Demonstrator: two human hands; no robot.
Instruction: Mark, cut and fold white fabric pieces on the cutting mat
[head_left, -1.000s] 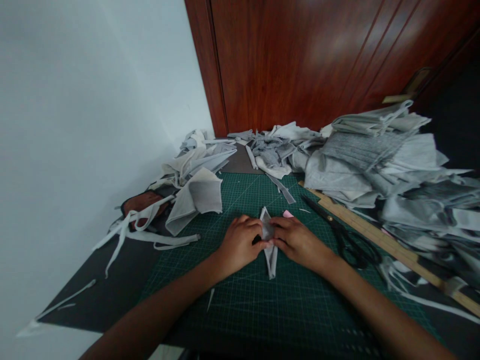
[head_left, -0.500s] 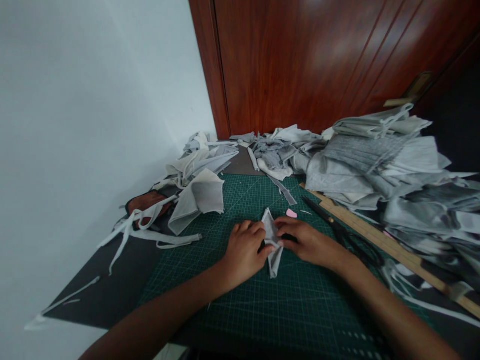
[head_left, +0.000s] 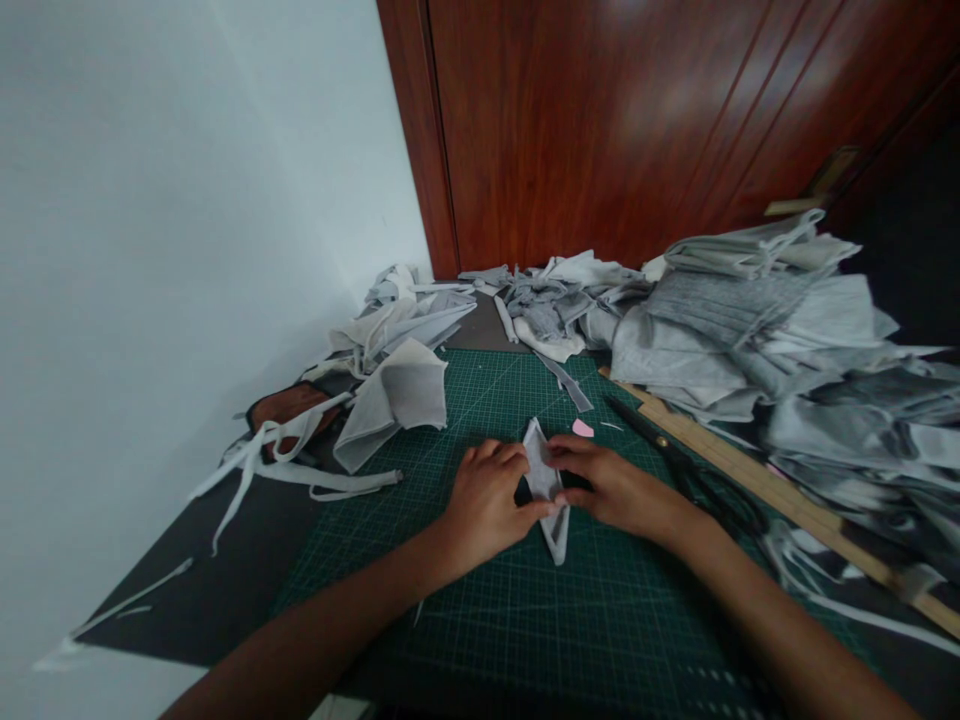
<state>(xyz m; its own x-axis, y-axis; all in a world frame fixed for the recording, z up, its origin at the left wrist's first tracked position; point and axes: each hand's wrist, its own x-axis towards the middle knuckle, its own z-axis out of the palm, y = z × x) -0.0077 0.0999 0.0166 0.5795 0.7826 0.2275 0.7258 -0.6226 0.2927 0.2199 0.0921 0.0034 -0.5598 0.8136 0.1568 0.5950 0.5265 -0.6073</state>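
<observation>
A small grey piece of fabric (head_left: 543,476), shaped like a narrow diamond with raised or folded edges, is between my hands over the green cutting mat (head_left: 480,620). My left hand (head_left: 487,500) grips its left edge, the thumb reaching across the lower part. From the right, my right hand (head_left: 607,485) pinches the other edge with thumb and fingers. The two thumbs nearly meet on the fabric. Its pointed upper and lower ends stick out past my fingers. Just beyond my right hand lies a small pink chip (head_left: 583,428).
Black scissors (head_left: 667,450) and a long wooden ruler (head_left: 735,460) lie to the right. Grey fabric is heaped at the right (head_left: 720,320). On the left are a folded grey piece (head_left: 397,400), a brown pouch-like item (head_left: 289,405) and white straps. A wall and wooden door stand behind.
The fabric has opened out wider between my hands, and its lower tip has swung slightly right and toward me. My thumbs have shifted a little along it.
</observation>
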